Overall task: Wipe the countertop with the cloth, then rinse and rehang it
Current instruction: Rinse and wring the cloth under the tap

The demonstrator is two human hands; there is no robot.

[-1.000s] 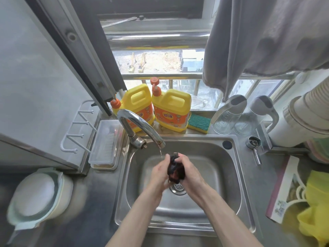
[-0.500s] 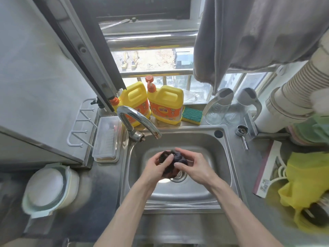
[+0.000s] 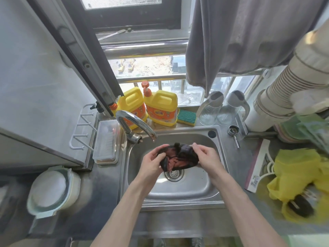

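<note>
- Holding the dark, reddish cloth (image 3: pixel 178 157) over the steel sink (image 3: pixel 216 177), the left hand (image 3: pixel 153 164) and the right hand (image 3: pixel 207 157) each pinch one side of it, fingers closed on the fabric.
- The cloth hangs spread between the two hands, just above the round drain strainer (image 3: pixel 174 174); the basin holds nothing else that shows.
- The curved faucet (image 3: pixel 135 124) ends just behind the cloth; whether water runs cannot be told.
- Behind the sink stand two yellow detergent jugs (image 3: pixel 161 107) side by side, a green sponge (image 3: pixel 186 116) just right of them, and two clear glass pitchers (image 3: pixel 226 111) with grey tops, their contents unclear.
- Left of the sink a clear lidded plastic box (image 3: pixel 106 139) sits beside a white hook rack (image 3: pixel 80 129); a pale lidded pot (image 3: pixel 51 191) rests nearer on the countertop (image 3: pixel 99 207).
- At right lies a yellow plastic bag (image 3: pixel 299 177) with something dark inside.
- Half a second ago the cloth was balled up between both hands; now it is opened out, and the hands are farther apart.
</note>
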